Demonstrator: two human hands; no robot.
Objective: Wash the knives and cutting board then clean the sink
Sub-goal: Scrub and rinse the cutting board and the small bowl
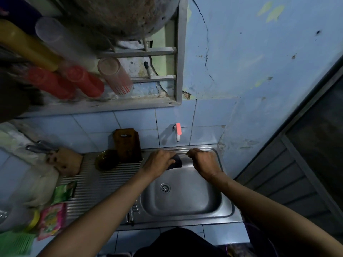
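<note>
My left hand [159,160] presses a dark scrub sponge [177,161] against the far wall of the steel sink [185,203]. Beside it, my right hand [204,161] rests on the sink's back rim with its fingers curled, and nothing shows in it. The basin holds nothing but its drain [165,188]. A brown wooden cutting board [128,144] leans upright against the tiled wall at the back of the ribbed drainboard [104,184]. Knife handles [130,216] lie at the drainboard's near edge, partly hidden by my left arm.
A white tap with a pink handle [178,131] sticks out of the wall above the sink. A dark green bowl [105,160] stands by the board. Soap sachets [52,219] and plastic bags crowd the left counter. Red cups [83,81] hang on the rack overhead.
</note>
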